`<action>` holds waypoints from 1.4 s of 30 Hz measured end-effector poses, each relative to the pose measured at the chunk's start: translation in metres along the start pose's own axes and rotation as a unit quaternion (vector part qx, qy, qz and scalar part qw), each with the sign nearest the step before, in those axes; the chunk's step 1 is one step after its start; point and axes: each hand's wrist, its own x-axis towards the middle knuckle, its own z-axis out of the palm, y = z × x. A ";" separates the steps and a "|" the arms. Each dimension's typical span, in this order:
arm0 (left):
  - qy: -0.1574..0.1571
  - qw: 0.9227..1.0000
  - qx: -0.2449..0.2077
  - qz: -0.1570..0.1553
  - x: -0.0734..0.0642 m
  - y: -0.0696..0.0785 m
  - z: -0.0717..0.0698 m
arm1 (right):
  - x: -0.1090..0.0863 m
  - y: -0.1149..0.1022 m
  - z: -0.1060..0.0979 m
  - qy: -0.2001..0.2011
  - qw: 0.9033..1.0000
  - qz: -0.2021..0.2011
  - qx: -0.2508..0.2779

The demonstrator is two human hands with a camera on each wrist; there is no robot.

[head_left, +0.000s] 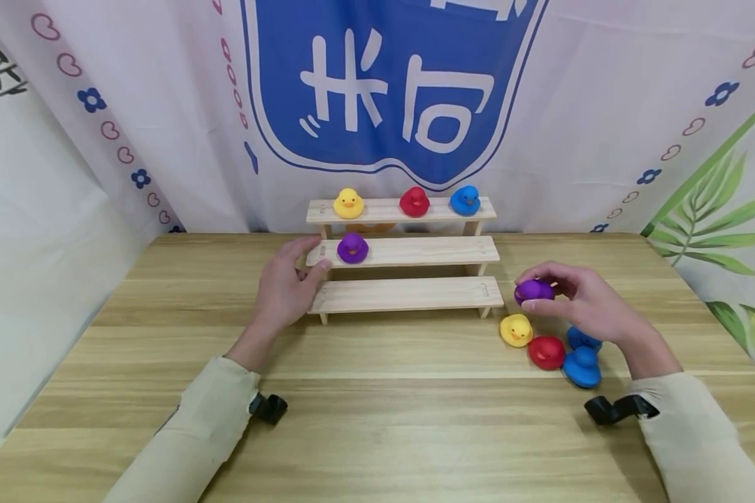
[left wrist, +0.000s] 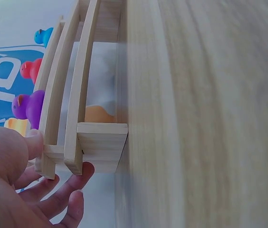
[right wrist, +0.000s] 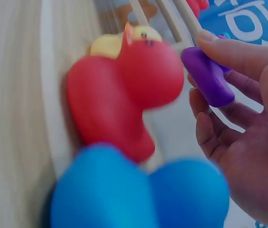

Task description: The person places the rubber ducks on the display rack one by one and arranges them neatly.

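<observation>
My left hand (head_left: 289, 283) holds the left end of a three-step wooden shelf (head_left: 409, 293), thumb on the middle step and fingers lower down. Beside that thumb a purple rubber duck (head_left: 352, 249) sits on the middle step. Along the top step stand a yellow duck (head_left: 349, 204), a red duck (head_left: 414, 202) and a blue duck (head_left: 465, 201). Right of the shelf, my right hand (head_left: 588, 300) pinches another purple rubber duck (right wrist: 207, 78) between thumb and fingers, raised above the ducks on the table.
Below the right hand, a yellow duck (head_left: 516, 330), a red duck (head_left: 547, 353) and two blue ducks (head_left: 582, 368) cluster on the wooden table (head_left: 377, 433). A printed cloth (head_left: 195, 105) hangs right behind the shelf. An orange-brown shape (left wrist: 98, 114) shows through the shelf's gap.
</observation>
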 end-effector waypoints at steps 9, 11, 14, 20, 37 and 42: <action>0.001 1.000 0.000 0.004 0.000 -0.001 0.001 | 0.016 -0.024 0.010 0.022 0.998 -0.034 0.049; 0.002 1.000 0.000 0.005 0.000 -0.001 0.001 | 0.020 -0.029 0.013 0.026 0.997 -0.046 0.063; 0.002 1.000 0.001 0.004 0.000 -0.001 0.000 | 0.027 -0.036 0.016 0.037 0.995 -0.069 0.065; 0.004 1.000 0.001 0.005 0.000 -0.001 0.001 | 0.043 -0.049 0.025 0.061 0.991 -0.099 0.060; 0.001 1.000 -0.003 0.011 -0.001 -0.002 -0.001 | 0.086 -0.082 0.062 0.021 0.988 -0.099 0.113; 0.001 1.000 -0.004 0.009 -0.001 -0.002 0.000 | 0.093 -0.086 0.070 0.020 0.988 -0.102 0.110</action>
